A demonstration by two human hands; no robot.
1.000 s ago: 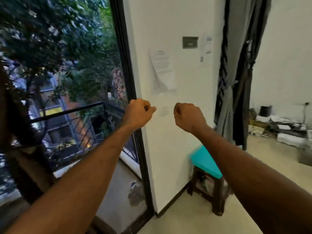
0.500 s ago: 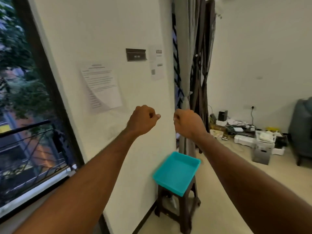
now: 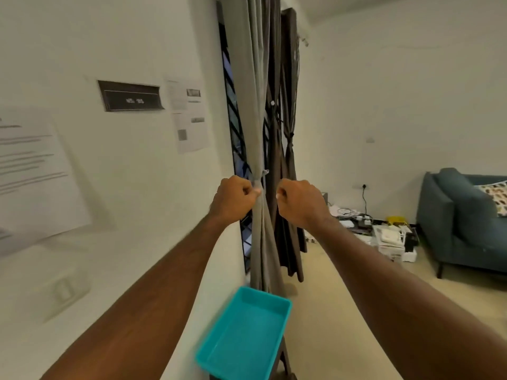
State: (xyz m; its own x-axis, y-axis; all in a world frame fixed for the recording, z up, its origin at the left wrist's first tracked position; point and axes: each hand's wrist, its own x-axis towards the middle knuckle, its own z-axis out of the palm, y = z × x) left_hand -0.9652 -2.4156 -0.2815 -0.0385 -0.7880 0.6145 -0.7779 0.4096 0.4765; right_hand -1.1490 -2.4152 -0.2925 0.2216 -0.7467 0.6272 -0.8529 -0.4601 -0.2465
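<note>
The curtain is grey cloth, matt, hanging in soft folds; the dark curtain beside it is matt cloth too. The tray is turquoise plastic, smooth with a faint sheen. The wall is painted matt. The sheets on it are thin paper. The sofa is covered in matt cloth. The floor looks smooth and dull

Empty-fisted, left grip and right grip hang before a knotted grey fabric curtain, rectangular teal plastic tray below.
</note>
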